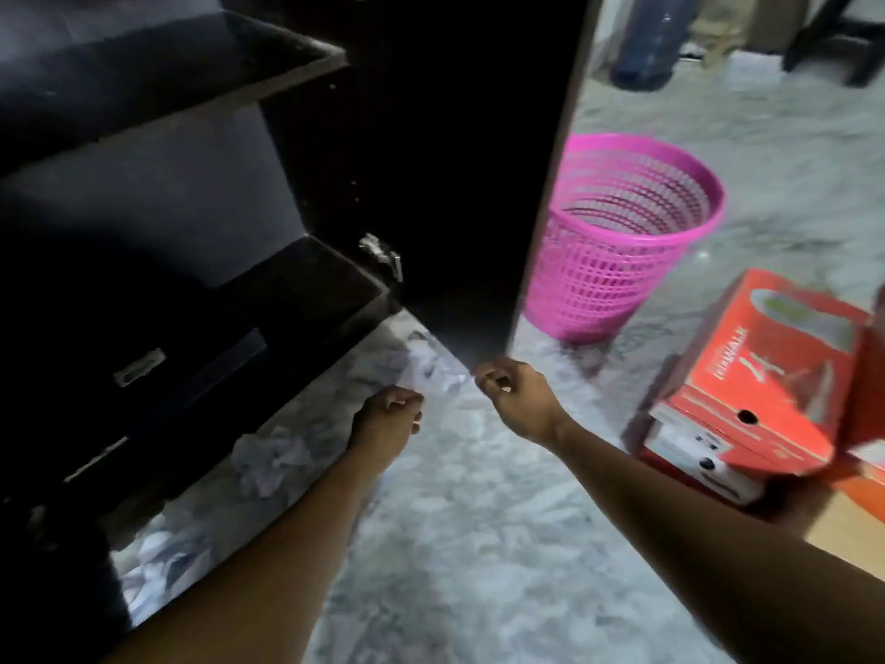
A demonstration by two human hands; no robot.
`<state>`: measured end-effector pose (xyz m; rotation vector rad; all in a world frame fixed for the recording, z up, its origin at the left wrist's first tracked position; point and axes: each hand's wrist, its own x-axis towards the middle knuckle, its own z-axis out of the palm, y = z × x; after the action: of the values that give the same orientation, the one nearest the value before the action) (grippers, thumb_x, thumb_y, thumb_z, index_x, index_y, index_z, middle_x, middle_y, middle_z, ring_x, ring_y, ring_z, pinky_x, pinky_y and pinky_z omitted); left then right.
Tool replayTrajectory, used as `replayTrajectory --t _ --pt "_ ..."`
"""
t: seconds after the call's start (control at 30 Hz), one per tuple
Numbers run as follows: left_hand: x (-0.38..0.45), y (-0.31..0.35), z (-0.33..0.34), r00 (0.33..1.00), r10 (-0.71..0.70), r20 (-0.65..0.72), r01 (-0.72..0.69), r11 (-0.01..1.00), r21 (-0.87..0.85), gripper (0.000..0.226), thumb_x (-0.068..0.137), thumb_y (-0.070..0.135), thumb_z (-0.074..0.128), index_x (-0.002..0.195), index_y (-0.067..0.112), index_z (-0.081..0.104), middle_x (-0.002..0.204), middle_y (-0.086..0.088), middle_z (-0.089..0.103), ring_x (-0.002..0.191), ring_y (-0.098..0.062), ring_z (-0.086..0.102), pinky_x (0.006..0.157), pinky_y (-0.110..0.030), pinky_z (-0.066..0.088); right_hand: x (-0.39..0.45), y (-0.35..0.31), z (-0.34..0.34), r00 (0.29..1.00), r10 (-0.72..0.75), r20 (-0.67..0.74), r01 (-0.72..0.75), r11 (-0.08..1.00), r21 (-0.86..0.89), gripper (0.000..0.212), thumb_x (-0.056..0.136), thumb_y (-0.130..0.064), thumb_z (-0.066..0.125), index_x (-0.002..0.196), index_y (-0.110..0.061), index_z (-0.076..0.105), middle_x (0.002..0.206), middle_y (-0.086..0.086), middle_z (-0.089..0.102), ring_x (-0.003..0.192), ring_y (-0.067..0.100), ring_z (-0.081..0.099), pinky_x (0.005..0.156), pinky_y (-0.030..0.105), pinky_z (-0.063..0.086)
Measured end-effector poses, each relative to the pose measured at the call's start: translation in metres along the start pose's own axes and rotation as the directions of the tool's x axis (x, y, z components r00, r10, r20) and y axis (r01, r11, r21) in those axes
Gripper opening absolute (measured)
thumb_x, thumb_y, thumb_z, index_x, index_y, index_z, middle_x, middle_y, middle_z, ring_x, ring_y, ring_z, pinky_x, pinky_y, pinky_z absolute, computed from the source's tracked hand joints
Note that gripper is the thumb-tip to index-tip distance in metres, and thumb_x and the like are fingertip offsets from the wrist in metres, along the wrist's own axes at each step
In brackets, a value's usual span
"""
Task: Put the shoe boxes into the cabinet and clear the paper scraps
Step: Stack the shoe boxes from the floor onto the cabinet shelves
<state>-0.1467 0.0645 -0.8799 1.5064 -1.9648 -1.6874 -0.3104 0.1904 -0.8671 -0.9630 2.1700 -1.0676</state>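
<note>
The dark cabinet (306,275) stands open on the left, its shelves in shadow. Its door (455,160) swings out toward me. My right hand (515,397) is curled around the door's bottom corner. My left hand (388,416) is closed low on the floor at the cabinet's base, gripping a white crumpled paper scrap (414,373). More paper scraps (270,457) lie along the cabinet's foot, with another bunch (158,565) nearer me. Red shoe boxes (747,390) are stacked at the right, apart from both hands.
A pink mesh waste basket (622,232) stands upright on the marbled floor (479,543) just behind the open door. A blue cylinder (646,40) and a dark furniture leg (838,35) are at the far back right.
</note>
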Motion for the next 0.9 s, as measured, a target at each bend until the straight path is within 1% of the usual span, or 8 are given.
replayTrajectory --t 0.1,0.23,0.37,0.53,0.67,0.7,0.77,0.9 --pt "-0.015 0.023 0.066 0.990 0.079 0.118 -0.086 0.995 0.054 0.014 0.100 0.013 0.060 0.088 0.013 0.065 0.083 -0.009 0.066 0.063 -0.016 0.062 0.050 -0.014 0.044 -0.051 0.038 -0.059 0.992 0.024 -0.122 -0.028 0.999 -0.032 0.019 0.095 -0.018 0.060 0.104 -0.018 0.076 0.109 -0.004 0.078 0.095 0.014 0.073 0.091 0.029 0.057" --pt "-0.043 0.040 0.139 0.955 0.093 0.282 -0.120 0.989 0.081 0.014 0.098 0.020 0.064 0.101 0.009 0.071 0.093 -0.013 0.075 0.070 -0.022 0.069 0.060 -0.025 0.047 -0.123 0.075 -0.119 0.938 0.109 -0.328 -0.122 0.992 -0.019 0.021 0.093 -0.013 0.059 0.102 -0.016 0.078 0.104 -0.003 0.080 0.095 0.012 0.074 0.087 0.024 0.056" --pt "-0.092 0.049 0.222 0.857 0.142 0.495 -0.229 0.966 0.121 0.009 0.093 0.032 0.068 0.093 0.024 0.072 0.097 -0.008 0.076 0.085 -0.026 0.075 0.081 -0.037 0.058 -0.216 0.120 -0.174 0.769 0.206 -0.605 -0.237 0.971 0.028 0.018 0.089 -0.015 0.058 0.094 -0.016 0.075 0.093 0.000 0.078 0.085 0.016 0.072 0.074 0.030 0.055" --pt "-0.145 0.047 0.310 0.760 0.158 0.631 -0.297 0.947 0.120 0.025 0.096 0.036 0.066 0.115 0.020 0.069 0.111 -0.004 0.072 0.102 -0.023 0.068 0.090 -0.038 0.054 -0.322 0.178 -0.216 0.321 0.288 -0.902 -0.456 0.882 0.120 0.036 0.085 -0.035 0.054 0.113 -0.015 0.065 0.110 0.008 0.066 0.101 0.026 0.060 0.089 0.040 0.050" --pt "-0.178 0.034 0.353 0.734 0.081 0.674 -0.211 0.971 0.113 0.057 0.096 0.046 0.066 0.142 0.018 0.049 0.129 0.000 0.060 0.115 -0.020 0.058 0.091 -0.036 0.050 -0.394 0.222 -0.224 -0.038 0.553 -0.832 -0.637 0.628 0.447 0.058 0.090 -0.048 0.060 0.133 -0.010 0.054 0.133 0.020 0.055 0.127 0.042 0.051 0.105 0.052 0.042" --pt "-0.184 0.033 0.358 0.730 0.041 0.682 -0.155 0.982 0.107 0.051 0.099 0.039 0.063 0.143 0.018 0.047 0.128 0.002 0.056 0.114 -0.017 0.054 0.086 -0.033 0.048 -0.407 0.234 -0.221 -0.069 0.636 -0.769 -0.660 0.549 0.513 0.065 0.090 -0.053 0.060 0.137 -0.010 0.052 0.137 0.021 0.054 0.130 0.043 0.051 0.107 0.053 0.042" --pt "-0.192 0.029 0.365 0.715 0.003 0.699 -0.097 0.991 0.095 0.053 0.101 0.032 0.062 0.148 0.015 0.042 0.131 0.003 0.054 0.114 -0.015 0.050 0.089 -0.031 0.045 -0.428 0.247 -0.210 -0.009 0.781 -0.624 -0.654 0.468 0.595 0.070 0.087 -0.061 0.057 0.135 -0.009 0.056 0.137 0.021 0.060 0.124 0.043 0.056 0.106 0.053 0.047" --pt "-0.187 0.015 0.355 0.678 0.020 0.734 -0.182 0.973 0.141 0.076 0.082 0.059 0.073 0.148 0.032 0.046 0.142 0.009 0.062 0.126 -0.018 0.059 0.112 -0.048 0.046 -0.437 0.239 -0.188 0.151 0.816 -0.558 -0.541 0.541 0.644 0.066 0.073 -0.066 0.054 0.118 -0.017 0.061 0.115 0.009 0.067 0.104 0.032 0.061 0.092 0.045 0.052"
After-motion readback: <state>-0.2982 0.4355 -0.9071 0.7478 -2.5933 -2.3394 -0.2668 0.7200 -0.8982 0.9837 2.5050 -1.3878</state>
